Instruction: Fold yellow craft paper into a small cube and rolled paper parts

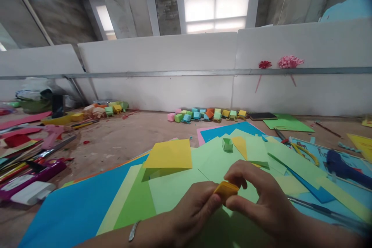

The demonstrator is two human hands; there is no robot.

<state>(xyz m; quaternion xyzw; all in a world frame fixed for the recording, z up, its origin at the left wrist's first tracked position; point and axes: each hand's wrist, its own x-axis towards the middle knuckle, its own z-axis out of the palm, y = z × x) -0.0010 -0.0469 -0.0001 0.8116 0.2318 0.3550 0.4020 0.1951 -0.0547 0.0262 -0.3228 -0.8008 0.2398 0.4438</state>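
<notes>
Head view: L hand [199,205] pinches folded yellow-orange paper pc [227,190] betw thumb & fingers; R hand [261,195] has thumb & index narrow on its right side. Pc is held just above green paper sheets, front ctr. Small green paper box [227,145] stands on sheets beyond. Brown tabletop [154,124]: blue sheet [84,201] at L, row of folded paper pcs [203,115] along white panel wall [159,93], blue glue gun [347,166] far R. Bkgd: metal rail [174,73] w/ pink flower [290,62], concrete pillar [123,4], bright window [216,7].
</notes>
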